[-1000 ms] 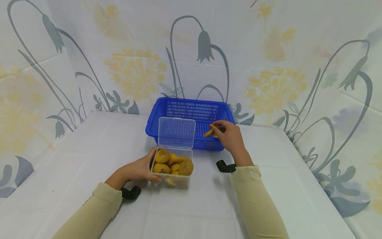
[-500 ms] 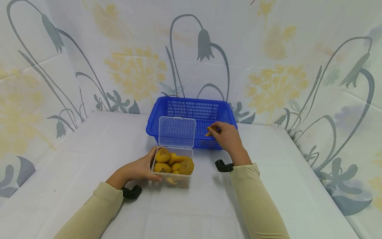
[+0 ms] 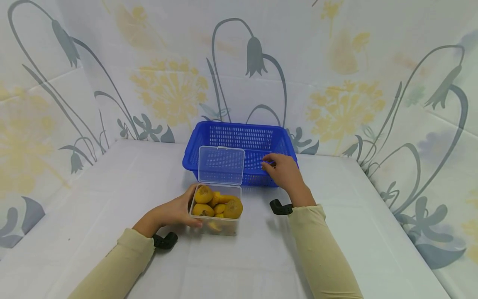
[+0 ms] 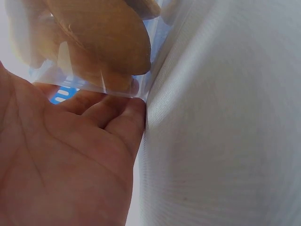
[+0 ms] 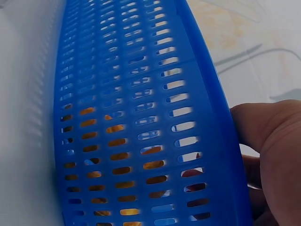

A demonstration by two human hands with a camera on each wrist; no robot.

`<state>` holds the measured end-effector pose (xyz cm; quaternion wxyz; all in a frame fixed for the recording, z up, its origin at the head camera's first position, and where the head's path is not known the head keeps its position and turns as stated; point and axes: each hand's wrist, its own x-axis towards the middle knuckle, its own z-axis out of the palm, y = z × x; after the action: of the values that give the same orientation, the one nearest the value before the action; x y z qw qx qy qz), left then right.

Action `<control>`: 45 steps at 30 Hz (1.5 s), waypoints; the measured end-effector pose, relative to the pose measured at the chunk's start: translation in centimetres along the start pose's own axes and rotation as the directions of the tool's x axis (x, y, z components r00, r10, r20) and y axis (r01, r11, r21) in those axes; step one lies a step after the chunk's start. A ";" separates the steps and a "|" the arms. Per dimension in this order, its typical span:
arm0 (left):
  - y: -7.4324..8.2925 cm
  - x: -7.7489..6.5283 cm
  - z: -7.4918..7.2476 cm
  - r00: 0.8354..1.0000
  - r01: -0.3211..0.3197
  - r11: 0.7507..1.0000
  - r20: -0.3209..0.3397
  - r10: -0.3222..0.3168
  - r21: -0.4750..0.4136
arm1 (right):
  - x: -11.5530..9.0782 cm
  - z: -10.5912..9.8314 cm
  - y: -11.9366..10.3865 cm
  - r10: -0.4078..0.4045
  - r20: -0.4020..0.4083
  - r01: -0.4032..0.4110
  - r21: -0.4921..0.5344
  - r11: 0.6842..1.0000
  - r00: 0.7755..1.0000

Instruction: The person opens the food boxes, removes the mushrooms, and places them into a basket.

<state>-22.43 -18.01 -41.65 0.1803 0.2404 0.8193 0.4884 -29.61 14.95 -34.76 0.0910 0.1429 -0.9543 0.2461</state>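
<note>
- Yellow lumps (image 3: 233, 209) fill the box (image 3: 228, 227); left hand (image 3: 173, 212) grips it.
- Only right wrist view shows yellow bits (image 5: 130, 212) through the basket (image 3: 240, 137).
- Right hand (image 3: 285, 173): can't tell its grip.

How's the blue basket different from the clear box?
The blue basket is larger than the clear box. The blue basket has slotted walls; the clear box has solid, see-through ones. The clear box has a lid, standing open; the blue basket shows none. Both are roughly rectangular and contain yellow things.

Orange pieces (image 5: 121, 170) show through slotted blue basket (image 5: 130, 132).
</note>
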 end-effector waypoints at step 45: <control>0.0 0.1 -0.1 0.999 0.030 0.999 0.014 -0.030 -0.015 | -3.6 -2.6 -7.2 -0.364 0.273 0.354 0.087 0.931 0.890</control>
<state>-22.53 -18.03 -41.60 0.1953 0.2301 0.8177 0.4902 -23.64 11.08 -30.19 -0.0057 0.3523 -0.9100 0.2185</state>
